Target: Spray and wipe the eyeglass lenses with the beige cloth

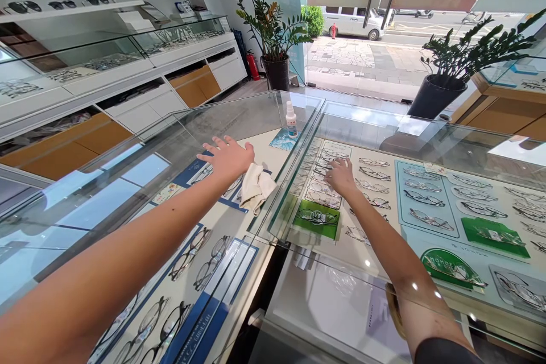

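Note:
My left hand lies flat on the glass top of the left display case, fingers spread. Its thumb side rests on a crumpled white cloth. My right arm reaches inside the right display case, under its glass top. There my right hand has its fingers bent and close together on the rows of eyeglasses on a white tray. What they grip, if anything, is hidden by the hand. A small white spray bottle stands on the left case beyond the cloth.
More eyeglasses lie on teal and green pads in the right case and on blue trays in the left one. Wall cabinets with shelves run along the left. Two potted plants stand by the shop window.

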A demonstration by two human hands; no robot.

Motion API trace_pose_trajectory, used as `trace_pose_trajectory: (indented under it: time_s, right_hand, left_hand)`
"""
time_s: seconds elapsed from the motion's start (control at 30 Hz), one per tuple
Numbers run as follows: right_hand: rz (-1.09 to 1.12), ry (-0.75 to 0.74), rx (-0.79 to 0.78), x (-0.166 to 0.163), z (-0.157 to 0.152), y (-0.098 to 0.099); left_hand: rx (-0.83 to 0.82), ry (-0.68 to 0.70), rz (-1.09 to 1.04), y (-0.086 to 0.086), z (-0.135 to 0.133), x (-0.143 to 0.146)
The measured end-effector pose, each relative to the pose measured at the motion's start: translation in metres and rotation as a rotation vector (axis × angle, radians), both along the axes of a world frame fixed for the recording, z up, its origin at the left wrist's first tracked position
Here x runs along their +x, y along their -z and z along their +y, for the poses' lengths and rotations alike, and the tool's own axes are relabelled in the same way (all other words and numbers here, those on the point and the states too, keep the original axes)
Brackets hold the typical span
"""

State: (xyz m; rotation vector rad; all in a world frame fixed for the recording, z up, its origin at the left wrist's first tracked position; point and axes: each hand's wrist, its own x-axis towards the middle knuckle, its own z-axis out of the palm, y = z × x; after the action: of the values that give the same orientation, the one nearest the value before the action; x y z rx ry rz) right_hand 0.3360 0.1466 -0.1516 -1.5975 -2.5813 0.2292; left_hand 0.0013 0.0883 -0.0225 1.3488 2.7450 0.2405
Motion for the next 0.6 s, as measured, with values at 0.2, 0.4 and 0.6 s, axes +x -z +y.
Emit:
trace_pose_trajectory:
  time_s: [0.2, 0.4, 0.6]
  right_hand:
    - [0.031, -0.025, -0.010, 0.003, -0.010, -0.008]
    - [-0.031, -0.130, -0.057, 0.001, -0.028, -0.004]
    - [-0.046, -0.119, -0.061, -0.001, -0.029, 0.001]
  left_hand:
    - [0.011, -0.007, 0.014, 0.003, 0.001, -0.002]
    - [0.027, 0.003, 0.016, 0.007, 0.002, -0.005]
    - [0.007, 0.000, 0.012, 0.007, 0.003, -0.006]
